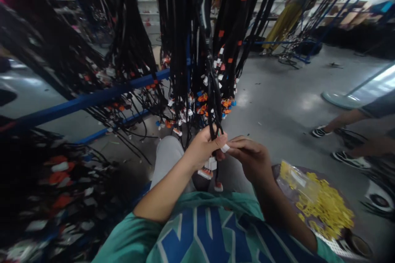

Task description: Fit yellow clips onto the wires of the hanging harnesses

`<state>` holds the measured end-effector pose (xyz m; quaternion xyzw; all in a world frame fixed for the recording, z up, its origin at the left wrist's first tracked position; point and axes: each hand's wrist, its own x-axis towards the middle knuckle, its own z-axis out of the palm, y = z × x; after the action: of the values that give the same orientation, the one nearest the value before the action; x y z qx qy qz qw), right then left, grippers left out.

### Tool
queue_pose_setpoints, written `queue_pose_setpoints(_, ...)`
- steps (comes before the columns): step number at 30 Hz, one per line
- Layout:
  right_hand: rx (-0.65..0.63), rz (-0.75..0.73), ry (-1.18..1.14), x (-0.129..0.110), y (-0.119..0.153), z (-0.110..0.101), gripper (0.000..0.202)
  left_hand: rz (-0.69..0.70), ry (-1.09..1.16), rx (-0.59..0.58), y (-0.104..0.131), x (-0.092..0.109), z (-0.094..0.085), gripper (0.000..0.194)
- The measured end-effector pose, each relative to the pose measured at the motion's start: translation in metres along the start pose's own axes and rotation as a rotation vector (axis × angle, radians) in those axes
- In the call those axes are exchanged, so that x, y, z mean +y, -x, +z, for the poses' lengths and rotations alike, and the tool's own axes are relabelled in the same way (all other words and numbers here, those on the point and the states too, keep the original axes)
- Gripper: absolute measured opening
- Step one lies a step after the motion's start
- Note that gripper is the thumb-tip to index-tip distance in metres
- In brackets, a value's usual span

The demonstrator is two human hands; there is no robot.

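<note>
Wire harness [210, 78], black and branched, hangs among similar harnesses [179, 28], its lower end between the hands. A blue rack rail [117, 89] runs across to the left. Low at right, yellow plastic pieces [333, 203] lie heaped beside a clear bag [299, 181]. The left hand [202, 148] is closed around the harness's lower branches; the right hand [254, 156] has bent fingers at a white connector [225, 148], though whether they pinch it cannot be told. Beneath dangle two white-and-orange plugs [205, 173] [218, 187]. Likely faults: neighbouring branches could snag if the harness is drawn aside; a slackened left grip could let the branches slip; a sideways tug at the connector could strain its wires.
</note>
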<state>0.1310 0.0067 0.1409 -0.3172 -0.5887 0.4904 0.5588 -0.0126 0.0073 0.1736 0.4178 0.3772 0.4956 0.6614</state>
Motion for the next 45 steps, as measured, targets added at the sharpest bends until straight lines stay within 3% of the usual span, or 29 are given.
queue_pose_setpoints(3,0.01,0.077,-0.04,0.009,0.001,-0.002,0.006,-0.06,-0.031,-0.037,0.01,0.01,-0.026,0.043)
queue_pose_setpoints(5,0.057,0.145,-0.044,0.018,0.002,-0.005,0.01,-0.074,-0.058,0.003,0.019,0.019,-0.049,0.039)
queue_pose_setpoints(12,0.064,0.319,0.017,0.043,0.003,-0.01,0.024,0.228,-0.331,0.458,0.058,0.063,-0.123,0.025)
queue_pose_setpoints(13,0.045,0.337,0.024,0.045,0.003,-0.009,0.025,0.236,-0.305,0.483,0.062,0.067,-0.13,0.027)
queue_pose_setpoints(15,-0.009,0.367,0.039,0.048,0.002,-0.006,0.027,0.24,-0.178,0.426,0.068,0.071,-0.139,0.029)
queue_pose_setpoints(20,-0.162,0.433,0.101,0.062,-0.008,-0.003,0.029,0.209,0.127,0.146,0.066,0.061,-0.139,0.029)
queue_pose_setpoints(24,-0.257,0.439,0.136,0.072,-0.035,0.007,0.032,0.08,0.122,0.027,0.055,0.042,-0.117,0.033)
queue_pose_setpoints(27,-0.284,0.355,0.132,0.069,-0.065,0.024,0.03,0.07,0.03,-0.035,0.045,0.021,-0.088,0.044)
queue_pose_setpoints(30,-0.289,0.311,0.079,0.059,-0.092,0.045,0.026,0.093,-0.217,-0.11,0.037,0.003,-0.063,0.067)
queue_pose_setpoints(33,-0.346,0.34,-0.074,0.048,-0.108,0.062,0.028,0.183,-0.455,-0.149,0.033,-0.006,-0.053,0.082)
queue_pose_setpoints(37,-0.488,0.482,-0.231,0.041,-0.109,0.064,0.026,0.147,-0.447,-0.154,0.032,-0.015,-0.067,0.08)
queue_pose_setpoints(41,-0.518,0.624,-0.368,0.044,-0.103,0.055,0.029,0.032,-0.333,-0.213,0.027,-0.023,-0.089,0.07)
queue_pose_setpoints(43,-0.526,0.652,-0.399,0.045,-0.1,0.051,0.031,0.023,-0.275,-0.143,0.02,-0.022,-0.101,0.059)
queue_pose_setpoints(45,-0.544,0.643,-0.405,0.043,-0.097,0.046,0.033,0.052,-0.203,0.005,0.011,-0.019,-0.114,0.05)
